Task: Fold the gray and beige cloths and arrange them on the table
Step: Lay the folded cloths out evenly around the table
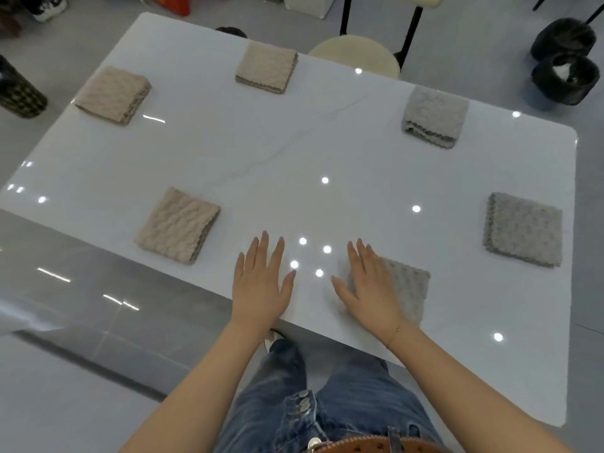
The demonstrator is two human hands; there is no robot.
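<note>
Your right hand lies flat, fingers straight, on the folded gray cloth at the worktop's near edge; left hand flat, released. Square it parallel to that edge.

Right hand flat on folded gray cloth; left hand flat on table.

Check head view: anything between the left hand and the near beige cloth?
Nothing: only bare white table between the left hand and the near beige cloth in the head view.
</note>
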